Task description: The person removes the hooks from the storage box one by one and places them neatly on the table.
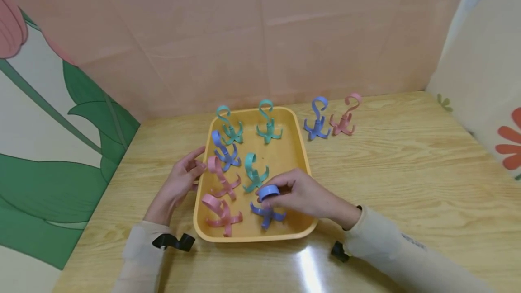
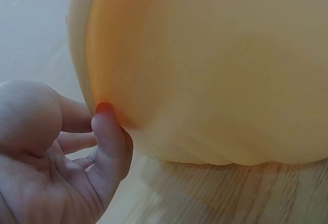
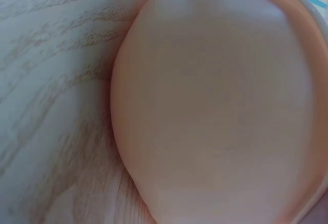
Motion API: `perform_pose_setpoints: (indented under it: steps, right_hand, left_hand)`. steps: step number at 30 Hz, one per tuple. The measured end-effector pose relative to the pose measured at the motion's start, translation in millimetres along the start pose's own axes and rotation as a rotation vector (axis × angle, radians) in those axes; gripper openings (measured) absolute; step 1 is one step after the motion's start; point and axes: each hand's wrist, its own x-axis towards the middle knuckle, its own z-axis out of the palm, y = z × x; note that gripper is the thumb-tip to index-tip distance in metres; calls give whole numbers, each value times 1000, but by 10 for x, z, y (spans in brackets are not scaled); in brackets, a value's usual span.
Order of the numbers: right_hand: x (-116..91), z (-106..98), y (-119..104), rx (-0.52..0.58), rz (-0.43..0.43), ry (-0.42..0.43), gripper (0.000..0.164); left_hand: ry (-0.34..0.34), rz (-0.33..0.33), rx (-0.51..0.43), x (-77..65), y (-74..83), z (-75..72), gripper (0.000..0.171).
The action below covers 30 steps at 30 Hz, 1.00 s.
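In the head view, a shallow yellow tray (image 1: 254,239) holds several plastic claw hooks, each with a curled top and splayed prongs. My right hand (image 1: 303,192) pinches a blue claw hook (image 1: 267,215) by its curled top, over the tray's near right part. Beside the left wall, my left hand (image 1: 185,177) holds the tray's rim between thumb and fingers, as the left wrist view shows on the hand (image 2: 77,157). Nearest that hand inside lies a pink claw hook (image 1: 226,186). The right wrist view shows the tray's outer wall (image 3: 215,101), not the fingers.
Outside the tray, a blue claw hook (image 1: 317,126) and a pink claw hook (image 1: 343,123) stand on the wooden table (image 1: 407,162) at the back right. A pink cloth wall (image 1: 203,35) rises behind. Flower-patterned panels (image 1: 53,184) stand at both sides.
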Motion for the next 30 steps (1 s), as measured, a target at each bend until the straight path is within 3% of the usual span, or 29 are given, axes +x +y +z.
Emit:
perform_pose_setpoints:
  steps: [8, 14, 30]
  right_hand:
    - [6, -8, 8, 44, -55, 7, 17]
    - [9, -9, -38, 51, -47, 24, 19]
    - [-107, -214, -255, 43, -62, 153, 18]
  left_hand:
    - [-7, 14, -13, -14, -12, -3, 56]
    - [-11, 21, -16, -11, -5, -8, 56]
    - [-9, 29, -10, -23, 0, -5, 56]
